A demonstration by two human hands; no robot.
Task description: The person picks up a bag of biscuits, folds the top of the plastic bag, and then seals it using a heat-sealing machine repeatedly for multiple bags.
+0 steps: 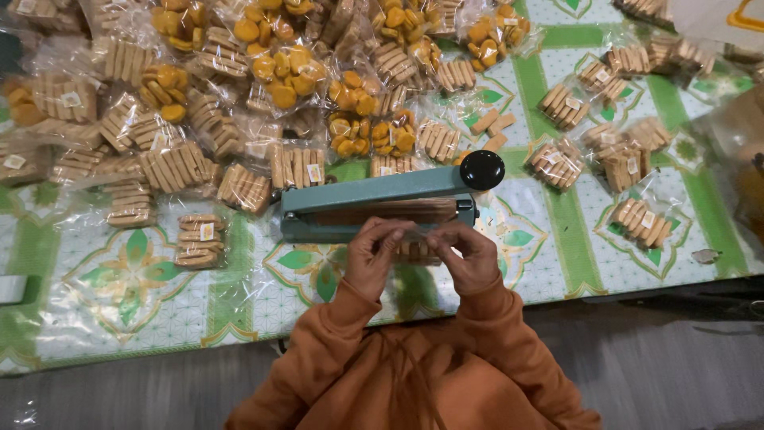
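We hold one clear bag of biscuits [415, 248] at the front edge of the green heat sealer [374, 209], and we judge the packing to be well along but not finished. Our left hand [376, 256] pinches the bag's left end with fingers curled closed on the film; our right hand [471, 256] does the same on the right end. The bag sits between both hands, just below the sealer's bar, whose arm with the black knob [482, 170] looks lowered over the strip; whether the bag's mouth is already under it, we cannot tell

Many bags already lie on the bench [119, 295], which wears a white cloth with green bands and leaf patterns. To the upper left a thick heap of finger-shaped pale biscuit bags [171, 166] spreads out, each a clear rectangular pouch, several with a small pale square label on the front. Among them, near the top centre, lie bags of round orange biscuits [286, 76]. One single bag [199, 239] lies apart, left of the sealer. To the right, more bags of pale biscuits [641, 221] lie spaced out one by one, also with small labels. A few loose biscuits [492, 127] rest just above the knob

We cannot see any stock of unfilled bags
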